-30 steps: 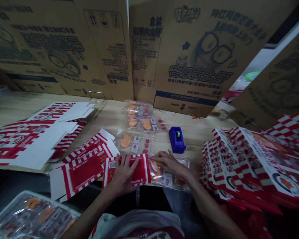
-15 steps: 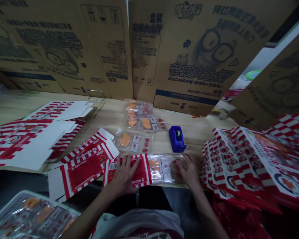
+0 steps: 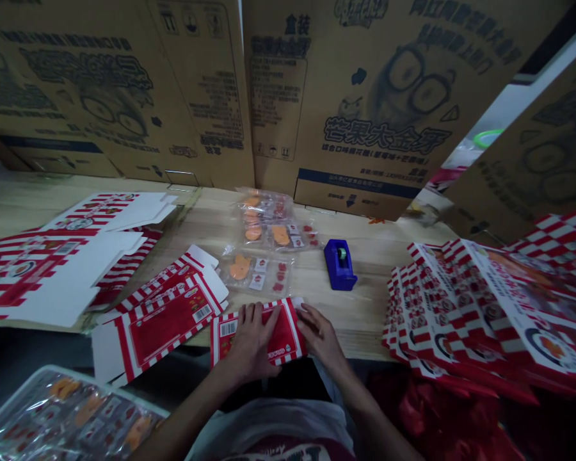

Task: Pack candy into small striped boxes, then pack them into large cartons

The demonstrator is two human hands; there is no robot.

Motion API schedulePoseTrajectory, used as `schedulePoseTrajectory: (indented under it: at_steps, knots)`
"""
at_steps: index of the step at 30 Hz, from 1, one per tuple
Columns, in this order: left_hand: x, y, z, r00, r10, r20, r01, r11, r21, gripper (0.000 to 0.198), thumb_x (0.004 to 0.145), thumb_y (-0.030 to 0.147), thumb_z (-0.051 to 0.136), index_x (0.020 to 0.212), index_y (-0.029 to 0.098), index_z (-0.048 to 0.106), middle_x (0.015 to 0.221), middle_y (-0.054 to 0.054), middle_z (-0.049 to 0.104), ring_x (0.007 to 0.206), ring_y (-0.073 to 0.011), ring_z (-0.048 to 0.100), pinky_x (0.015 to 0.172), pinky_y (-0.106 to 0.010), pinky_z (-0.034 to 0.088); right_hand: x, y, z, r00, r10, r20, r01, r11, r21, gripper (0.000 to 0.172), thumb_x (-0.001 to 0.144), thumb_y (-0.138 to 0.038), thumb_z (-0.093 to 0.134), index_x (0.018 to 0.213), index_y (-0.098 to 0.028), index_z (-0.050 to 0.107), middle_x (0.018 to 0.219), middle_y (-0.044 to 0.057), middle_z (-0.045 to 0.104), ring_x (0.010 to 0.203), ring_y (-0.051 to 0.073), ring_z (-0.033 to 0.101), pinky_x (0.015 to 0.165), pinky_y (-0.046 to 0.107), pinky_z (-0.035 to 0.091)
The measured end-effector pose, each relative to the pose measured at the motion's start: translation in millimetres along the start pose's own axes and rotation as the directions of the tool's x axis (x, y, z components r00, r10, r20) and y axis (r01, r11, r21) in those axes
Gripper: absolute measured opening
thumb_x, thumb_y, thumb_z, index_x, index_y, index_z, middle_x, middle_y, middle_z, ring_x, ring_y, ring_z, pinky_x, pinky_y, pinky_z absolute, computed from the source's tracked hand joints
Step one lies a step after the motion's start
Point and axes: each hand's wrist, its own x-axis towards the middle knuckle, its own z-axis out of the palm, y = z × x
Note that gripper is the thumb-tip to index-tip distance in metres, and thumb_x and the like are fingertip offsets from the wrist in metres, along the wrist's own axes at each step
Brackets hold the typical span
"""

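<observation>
My left hand [image 3: 250, 342] lies flat and open on a flattened red-and-white carton [image 3: 284, 339] at the near edge of the wooden table [image 3: 365, 320], my right hand [image 3: 319, 336] open against its end, squaring it, and it next needs folding along its creases.

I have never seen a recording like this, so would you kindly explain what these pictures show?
No machine appears here: a camera worn on a person's head looks down at their two bare hands. The left hand lies flat on a red-and-white printed carton blank, and the right hand touches its end; neither clearly grips it. On the wooden table lie clear packets of orange pieces and a blue tape dispenser. A stack of printed cartons sits to the right, with large cardboard sheets standing behind.
</observation>
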Motion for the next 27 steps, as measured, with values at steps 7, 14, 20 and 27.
schedulePoseTrajectory:
  at_steps: [7,14,20,27]
  knots:
    - [-1.7,10.5,-24.4,0.913,-0.286,-0.292,0.253,0.957,-0.145,0.114,0.053,0.057,0.075,0.146,0.011,0.028,0.134,-0.023,0.038,0.121,-0.0436,0.037,0.101,-0.056,0.031,-32.0,-14.5,12.2,0.909,-0.264,-0.321,0.247,0.964,-0.094,0.033,0.076,-0.035,0.071,0.084,-0.025,0.041,0.105,0.007,0.057,0.099,0.022,0.058,0.087,0.039,0.048]
    - [-20.5,8.3,7.1,0.899,-0.39,-0.197,0.196,0.762,-0.617,0.089,0.081,0.045,0.058,0.151,0.015,0.012,0.135,-0.018,0.048,0.123,-0.0334,0.047,0.102,-0.052,0.038,-13.3,-9.8,17.8,0.976,-0.029,-0.217,0.086,0.962,0.26,0.038,0.074,-0.035,0.075,0.092,-0.026,0.041,0.087,-0.001,0.066,0.075,0.016,0.065,0.067,0.029,0.053]
    - [-24.8,-15.7,15.6,0.961,-0.266,-0.07,0.028,0.346,-0.938,0.076,0.088,0.037,0.052,0.151,0.021,0.014,0.145,-0.012,0.045,0.129,-0.0249,0.048,0.107,-0.042,0.041,-5.1,-5.5,1.4,0.996,-0.033,-0.085,0.048,0.983,0.177,0.047,0.08,-0.039,0.068,0.12,-0.026,0.048,0.119,0.008,0.065,0.108,0.024,0.063,0.087,0.038,0.053]
    - [-32.9,-17.9,9.0,0.979,-0.187,0.086,0.083,-0.027,-0.996,0.075,0.071,0.041,0.075,0.135,0.025,0.039,0.128,-0.011,0.057,0.109,-0.0271,0.061,0.091,-0.04,0.052,-5.0,3.1,4.9,0.994,-0.109,-0.003,0.109,0.992,-0.064,0.033,0.085,-0.04,0.061,0.112,-0.023,0.057,0.11,0.004,0.065,0.097,0.02,0.061,0.084,0.03,0.048]
